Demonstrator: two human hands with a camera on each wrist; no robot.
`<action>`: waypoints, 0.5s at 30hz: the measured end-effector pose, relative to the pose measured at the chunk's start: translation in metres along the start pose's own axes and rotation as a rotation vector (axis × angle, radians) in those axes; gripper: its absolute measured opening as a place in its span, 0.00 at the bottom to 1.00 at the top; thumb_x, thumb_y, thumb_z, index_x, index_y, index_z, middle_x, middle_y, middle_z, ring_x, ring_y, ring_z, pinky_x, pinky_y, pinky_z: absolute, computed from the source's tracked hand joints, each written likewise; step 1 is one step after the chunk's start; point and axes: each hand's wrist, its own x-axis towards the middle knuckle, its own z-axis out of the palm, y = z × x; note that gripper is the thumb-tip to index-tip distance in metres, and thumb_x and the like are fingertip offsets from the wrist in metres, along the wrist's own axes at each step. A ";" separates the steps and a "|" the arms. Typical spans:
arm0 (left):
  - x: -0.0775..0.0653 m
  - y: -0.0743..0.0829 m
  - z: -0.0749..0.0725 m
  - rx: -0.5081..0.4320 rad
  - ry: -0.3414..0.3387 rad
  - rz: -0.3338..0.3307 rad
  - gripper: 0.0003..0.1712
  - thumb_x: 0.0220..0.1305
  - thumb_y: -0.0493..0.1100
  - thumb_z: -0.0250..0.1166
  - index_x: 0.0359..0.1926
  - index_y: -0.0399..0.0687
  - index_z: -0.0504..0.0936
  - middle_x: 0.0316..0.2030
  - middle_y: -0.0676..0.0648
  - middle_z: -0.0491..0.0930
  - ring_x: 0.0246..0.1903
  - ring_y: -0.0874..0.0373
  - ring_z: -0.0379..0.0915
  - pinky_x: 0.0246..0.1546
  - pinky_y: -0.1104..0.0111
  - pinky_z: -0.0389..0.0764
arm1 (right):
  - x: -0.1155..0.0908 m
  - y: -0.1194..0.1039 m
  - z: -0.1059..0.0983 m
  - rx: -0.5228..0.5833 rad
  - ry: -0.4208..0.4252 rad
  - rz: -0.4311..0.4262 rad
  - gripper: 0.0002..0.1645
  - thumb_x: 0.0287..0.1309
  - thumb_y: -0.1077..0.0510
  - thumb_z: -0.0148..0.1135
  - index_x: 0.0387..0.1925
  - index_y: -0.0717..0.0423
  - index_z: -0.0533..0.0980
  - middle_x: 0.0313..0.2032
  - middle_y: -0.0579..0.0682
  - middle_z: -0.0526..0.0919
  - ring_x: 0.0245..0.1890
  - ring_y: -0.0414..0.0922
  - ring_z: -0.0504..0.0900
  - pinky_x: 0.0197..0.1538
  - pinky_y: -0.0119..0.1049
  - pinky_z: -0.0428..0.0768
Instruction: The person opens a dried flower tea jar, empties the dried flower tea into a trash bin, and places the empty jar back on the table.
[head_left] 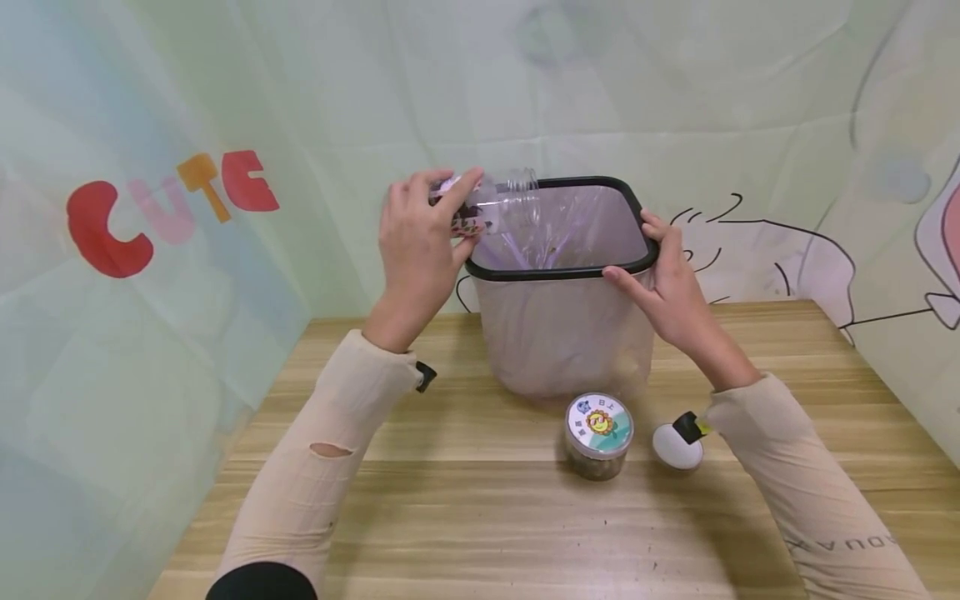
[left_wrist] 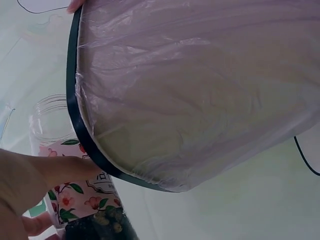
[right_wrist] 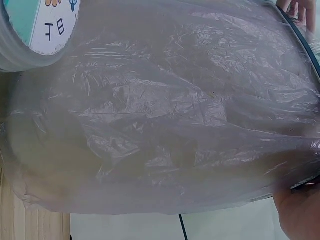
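My left hand [head_left: 422, 237] grips a clear plastic jar [head_left: 517, 200], tipped on its side with its threaded, lidless mouth over the left part of a trash can [head_left: 566, 333]. In the left wrist view the jar's pink floral label [left_wrist: 75, 200] shows, with dark contents near its base. The can has a black rim [head_left: 562, 273] and a thin translucent bag [left_wrist: 200, 90] lining it and covering its outside. My right hand [head_left: 671, 287] holds the can's right rim, thumb in front and fingers behind. Part of the jar is hidden behind my left fingers.
A short lidded jar [head_left: 598, 437] with a sun sticker on top stands in front of the can on the wooden table [head_left: 450, 500]. To its right lies a white round lid [head_left: 677, 448]. Printed cloth [head_left: 360, 100] hangs close behind and to the left.
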 end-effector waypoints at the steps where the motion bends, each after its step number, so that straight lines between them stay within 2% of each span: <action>1: 0.000 0.000 0.000 0.002 0.009 0.015 0.38 0.52 0.43 0.79 0.65 0.62 0.78 0.61 0.42 0.73 0.53 0.41 0.66 0.54 0.53 0.72 | 0.000 0.000 0.000 0.001 0.002 -0.001 0.55 0.61 0.29 0.58 0.70 0.63 0.50 0.77 0.53 0.49 0.75 0.54 0.51 0.74 0.54 0.51; 7: 0.002 0.000 0.003 0.024 0.040 0.087 0.35 0.55 0.40 0.77 0.64 0.59 0.78 0.60 0.39 0.72 0.56 0.39 0.66 0.57 0.50 0.72 | 0.000 0.000 -0.001 0.006 -0.001 -0.004 0.54 0.62 0.30 0.59 0.69 0.64 0.51 0.77 0.54 0.49 0.75 0.54 0.51 0.74 0.53 0.51; 11: 0.002 -0.001 0.004 0.038 0.051 0.114 0.35 0.55 0.37 0.76 0.64 0.57 0.78 0.60 0.38 0.72 0.57 0.38 0.65 0.59 0.50 0.71 | 0.000 0.000 -0.001 0.004 -0.003 -0.001 0.54 0.62 0.30 0.59 0.69 0.64 0.51 0.77 0.52 0.49 0.75 0.54 0.51 0.74 0.53 0.51; 15: 0.002 -0.001 0.005 0.052 0.070 0.135 0.34 0.55 0.38 0.77 0.63 0.56 0.79 0.60 0.38 0.72 0.58 0.38 0.65 0.60 0.50 0.70 | 0.000 0.000 -0.001 0.003 -0.007 0.002 0.54 0.62 0.30 0.59 0.69 0.63 0.51 0.77 0.51 0.49 0.75 0.54 0.51 0.74 0.54 0.52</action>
